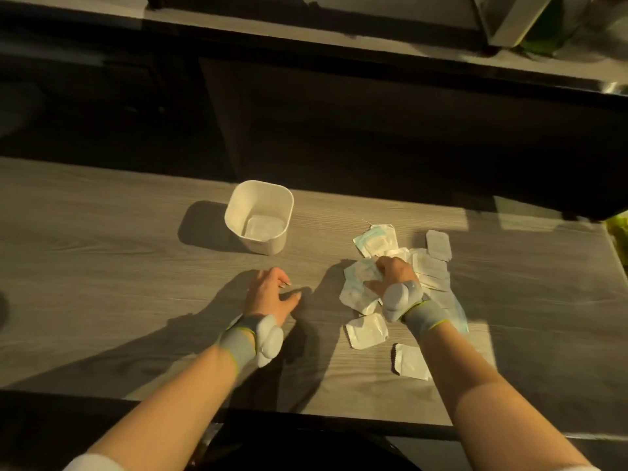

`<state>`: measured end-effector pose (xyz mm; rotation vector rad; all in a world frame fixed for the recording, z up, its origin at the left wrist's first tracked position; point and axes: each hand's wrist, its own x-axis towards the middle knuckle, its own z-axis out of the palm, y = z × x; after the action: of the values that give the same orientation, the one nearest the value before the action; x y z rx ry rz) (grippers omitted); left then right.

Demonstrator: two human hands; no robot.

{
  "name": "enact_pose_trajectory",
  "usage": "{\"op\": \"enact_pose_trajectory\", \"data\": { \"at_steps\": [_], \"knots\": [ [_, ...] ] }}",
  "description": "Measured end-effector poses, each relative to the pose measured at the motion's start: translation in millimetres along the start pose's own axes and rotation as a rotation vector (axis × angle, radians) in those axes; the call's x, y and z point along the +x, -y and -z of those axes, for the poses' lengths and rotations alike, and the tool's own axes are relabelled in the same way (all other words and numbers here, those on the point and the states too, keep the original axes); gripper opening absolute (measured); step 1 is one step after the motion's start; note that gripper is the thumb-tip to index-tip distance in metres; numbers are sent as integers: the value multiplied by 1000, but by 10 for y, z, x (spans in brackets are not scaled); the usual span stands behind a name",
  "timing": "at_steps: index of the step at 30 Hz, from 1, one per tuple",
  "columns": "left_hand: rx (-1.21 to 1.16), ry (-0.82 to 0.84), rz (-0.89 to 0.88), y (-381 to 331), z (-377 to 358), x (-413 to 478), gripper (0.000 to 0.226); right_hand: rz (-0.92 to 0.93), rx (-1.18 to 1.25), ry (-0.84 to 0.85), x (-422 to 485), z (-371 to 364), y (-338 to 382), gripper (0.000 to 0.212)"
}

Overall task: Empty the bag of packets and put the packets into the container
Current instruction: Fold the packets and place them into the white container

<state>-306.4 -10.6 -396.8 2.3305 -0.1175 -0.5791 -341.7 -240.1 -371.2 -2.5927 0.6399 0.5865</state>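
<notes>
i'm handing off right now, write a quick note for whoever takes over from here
Left hand: open, empty, on the wooden table.
Right hand: closed on packets in the pile of packets, right of the white container.
Done: packets are out on the table; at least one seems to lie in the container.
Left: move the rest in, including two loose packets nearest you. No bag clearly visible.

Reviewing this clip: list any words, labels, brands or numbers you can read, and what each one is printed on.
No text in this frame can be read.
Packets: pale wrappers, some with a bluish-green tint that may be print, too blurred to read.
Container: plain white, no label visible.
Wrist devices: plain grey, no marking visible.
Shelf items at top right: blurred, nothing readable.
</notes>
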Motion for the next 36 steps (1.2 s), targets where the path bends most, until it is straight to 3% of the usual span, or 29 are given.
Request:
{"op": "enact_pose_trajectory", "data": {
  "at_steps": [4,8,12,17,18,20,23,25,28,31,34,36],
  "knots": [
    [-36,87,-57,-282,-290,-64,29,-58,267,-53,-74,156,-164,15],
    [-127,141,-39,-555,-593,-76,43,-69,541,-94,-132,201,-406,29],
    [-6,94,-61,-634,-801,-29,52,-70,626,-109,-191,212,-508,17],
    [63,44,-104,-727,-850,66,21,139,452,-48,-218,312,-536,15],
    [12,40,-103,-735,-841,83,20,197,379,-2,-219,323,-485,20],
    [-163,2,-70,-738,-815,102,20,275,236,104,-193,321,-360,12],
    [-422,-53,-12,-745,-745,84,22,326,101,208,-131,250,-212,27],
    [-556,-42,47,-785,-685,48,19,355,122,198,-125,223,-189,15],
    [-914,-41,204,-883,-587,-10,16,328,277,189,-93,176,-236,21],
    [-1250,63,258,-951,-535,-68,24,227,718,211,-145,198,-259,16],
    [-1361,229,216,-989,-605,-145,43,155,1211,314,-219,174,-223,21],
    [-1292,359,205,-1041,-668,-184,35,168,1204,345,-262,137,-174,23]
  ]
}}
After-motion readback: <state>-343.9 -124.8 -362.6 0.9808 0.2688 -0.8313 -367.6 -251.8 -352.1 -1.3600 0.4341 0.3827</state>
